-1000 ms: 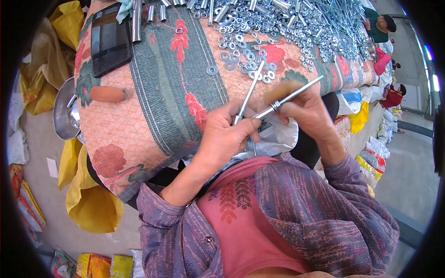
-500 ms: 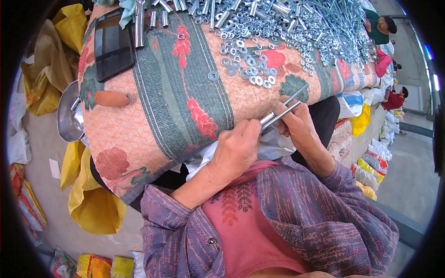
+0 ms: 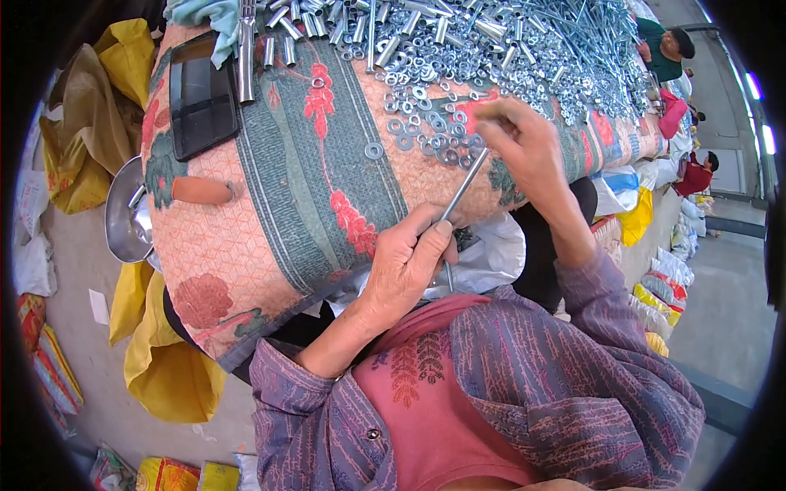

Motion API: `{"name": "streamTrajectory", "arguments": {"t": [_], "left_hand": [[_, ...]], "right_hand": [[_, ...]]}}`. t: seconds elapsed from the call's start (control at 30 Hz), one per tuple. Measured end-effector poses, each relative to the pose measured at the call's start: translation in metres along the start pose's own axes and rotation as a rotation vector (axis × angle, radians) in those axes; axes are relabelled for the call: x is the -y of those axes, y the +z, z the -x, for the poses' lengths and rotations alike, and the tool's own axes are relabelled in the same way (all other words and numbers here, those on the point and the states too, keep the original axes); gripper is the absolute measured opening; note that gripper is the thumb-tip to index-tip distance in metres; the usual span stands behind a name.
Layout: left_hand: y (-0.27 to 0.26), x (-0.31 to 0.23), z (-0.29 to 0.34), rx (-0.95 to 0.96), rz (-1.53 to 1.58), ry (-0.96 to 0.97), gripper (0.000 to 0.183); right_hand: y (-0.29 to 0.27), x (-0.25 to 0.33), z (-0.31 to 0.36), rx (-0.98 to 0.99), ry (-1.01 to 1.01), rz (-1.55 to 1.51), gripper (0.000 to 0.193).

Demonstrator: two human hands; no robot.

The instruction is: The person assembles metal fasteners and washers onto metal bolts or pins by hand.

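- Counter (image 3: 217, 241): spread w/ patterned cloth (image 3: 295, 192), pink-orange + grey-green bands, red flowers
- Far L: blk flat glossy slab (image 3: 203, 114), approx. rectangular
- Lt-blue rag (image 3: 214, 24) at slab's top end, partly over it
- Long metal tube (image 3: 246, 69) just R of slab
- Orange-brn rounded cyl. (image 3: 201, 190) on its side, nr L edge, below slab
- Short metal sleeves (image 3: 290, 51), loose, top mid.
- Flat washers (image 3: 427, 129) scattered mid., some overlapping
- Single washer (image 3: 374, 150) apart, L of those
- Small hardware (image 3: 577, 102) heaped R, pcs too small to sort
- Thin rods (image 3: 602, 41) piled, top R
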State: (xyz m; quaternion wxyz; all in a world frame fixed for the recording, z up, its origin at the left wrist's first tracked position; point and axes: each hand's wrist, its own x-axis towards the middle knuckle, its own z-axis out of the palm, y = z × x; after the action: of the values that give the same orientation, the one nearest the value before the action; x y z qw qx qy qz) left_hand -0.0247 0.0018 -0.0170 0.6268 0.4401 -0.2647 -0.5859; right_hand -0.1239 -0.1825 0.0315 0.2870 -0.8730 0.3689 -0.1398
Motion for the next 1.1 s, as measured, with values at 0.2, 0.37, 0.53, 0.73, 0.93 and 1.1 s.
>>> {"name": "streamTrajectory", "arguments": {"t": [0.2,0.37,0.53,0.73,0.93,1.1], "left_hand": [[-0.002,-0.005,-0.001,-0.003,0.004,-0.008,0.023],[-0.004,-0.004,-0.001,-0.020,0.017,-0.024,0.023],[-0.003,-0.003,-0.003,-0.051,-0.003,-0.034,0.022],[-0.002,0.001,-0.003,-0.041,-0.028,-0.011,0.021],[-0.003,-0.001,-0.004,-0.044,-0.048,-0.023,0.021],[-0.004,0.000,-0.004,-0.038,-0.002,-0.040,0.020]], "right_hand": [[0.017,-0.016,-0.020,-0.102,-0.197,0.243,0.013],[0.006,-0.017,-0.031,-0.038,-0.102,0.102,0.015],[0.005,-0.036,-0.040,-0.082,-0.152,0.346,0.015],[-0.004,-0.030,-0.052,0.032,-0.281,0.398,0.014],[0.005,-0.028,-0.062,0.072,-0.410,0.403,0.014],[-0.013,-0.020,-0.044,0.032,-0.299,0.265,0.013]]}}
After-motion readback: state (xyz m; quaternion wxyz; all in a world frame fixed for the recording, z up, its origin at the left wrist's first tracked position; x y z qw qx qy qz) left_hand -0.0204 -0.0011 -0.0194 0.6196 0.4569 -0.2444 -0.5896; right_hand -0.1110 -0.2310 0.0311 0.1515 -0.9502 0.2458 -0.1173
